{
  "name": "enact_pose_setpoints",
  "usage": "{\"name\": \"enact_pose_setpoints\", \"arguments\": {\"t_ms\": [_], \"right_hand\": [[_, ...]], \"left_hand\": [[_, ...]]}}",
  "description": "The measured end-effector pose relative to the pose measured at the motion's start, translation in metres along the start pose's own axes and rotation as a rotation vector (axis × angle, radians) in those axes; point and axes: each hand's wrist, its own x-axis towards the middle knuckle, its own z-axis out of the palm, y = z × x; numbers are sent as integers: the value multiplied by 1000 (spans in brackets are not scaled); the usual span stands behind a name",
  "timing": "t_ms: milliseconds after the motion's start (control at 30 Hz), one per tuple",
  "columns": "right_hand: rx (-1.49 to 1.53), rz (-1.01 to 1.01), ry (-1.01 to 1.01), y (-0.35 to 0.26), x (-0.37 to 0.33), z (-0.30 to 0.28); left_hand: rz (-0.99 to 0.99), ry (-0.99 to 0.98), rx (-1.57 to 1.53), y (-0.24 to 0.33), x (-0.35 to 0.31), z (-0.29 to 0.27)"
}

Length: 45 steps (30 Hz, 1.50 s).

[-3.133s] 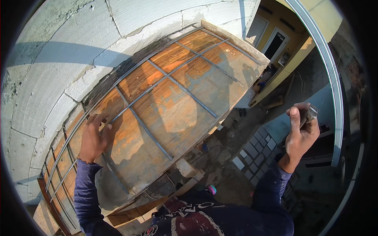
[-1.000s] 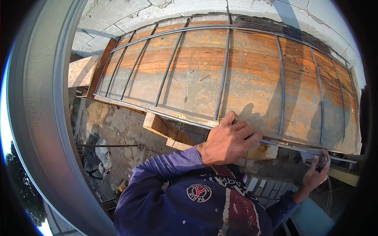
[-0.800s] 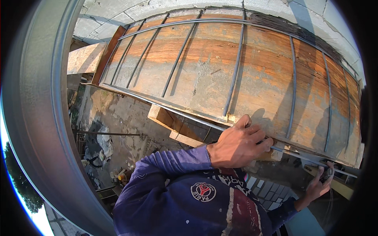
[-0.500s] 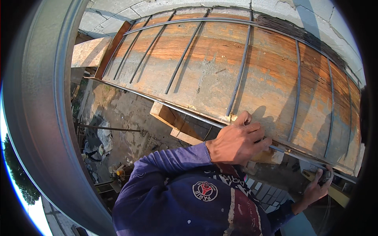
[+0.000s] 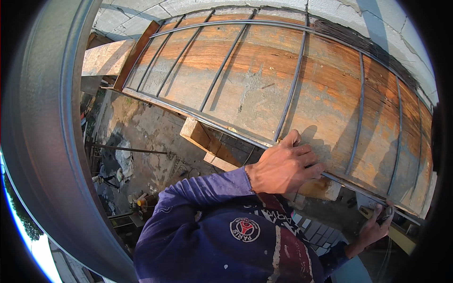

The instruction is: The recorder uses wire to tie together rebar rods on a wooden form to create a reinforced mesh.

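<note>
A long steel bar (image 5: pixel 226 128) runs along the near edge of the plywood board (image 5: pixel 264 108). My left hand (image 5: pixel 285 165) is closed around this bar near the middle of the edge, knuckles up and thumb side over the board. Farther right, my right hand (image 5: pixel 376 225) has its fingers bent up around the same bar. Something small and grey shows among its fingertips, and thin wires (image 5: pixel 389 252) hang beside it. Several short crossbars (image 5: pixel 293 85) lie over the board from back to front; some of their near ends meet the long bar.
Two more long bars (image 5: pixel 226 23) cross at the back, beside a bundle of thin dark wire (image 5: pixel 349 35) against the pale block wall (image 5: pixel 325 7). A curved metal beam (image 5: pixel 52 127) rises on the left. Wooden blocks (image 5: pixel 198 134) stick out below the board. Far beneath lies littered ground (image 5: pixel 146 127).
The long bar has shifted up from just below the board's edge onto its near margin, against the crossbar ends. My right hand has moved slightly left and down.
</note>
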Motion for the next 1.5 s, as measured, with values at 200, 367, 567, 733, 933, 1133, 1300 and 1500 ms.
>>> {"name": "enact_pose_setpoints", "arguments": {"t_ms": [200,367,567,733,933,1133,1300,1500], "right_hand": [[88,-11,60,-9,-5,13],[146,-87,65,-32,-3,12],[105,-167,111,-56,7,34],[88,-201,92,-58,6,17],[85,-240,103,-60,12,24],[201,-206,116,-57,8,23],[282,-28,95,-58,5,23],[310,-129,117,-67,9,34]], "left_hand": [[69,75,54,-12,-5,-2],[81,149,104,-13,-8,-3],[-62,5,-75,-14,36,-36],[311,-391,16,-10,104,-27],[485,-583,28,-23,135,-2],[536,-623,-15,-22,149,-5],[571,-676,-39,-13,164,-10],[651,-497,-281,5,219,38]]}}
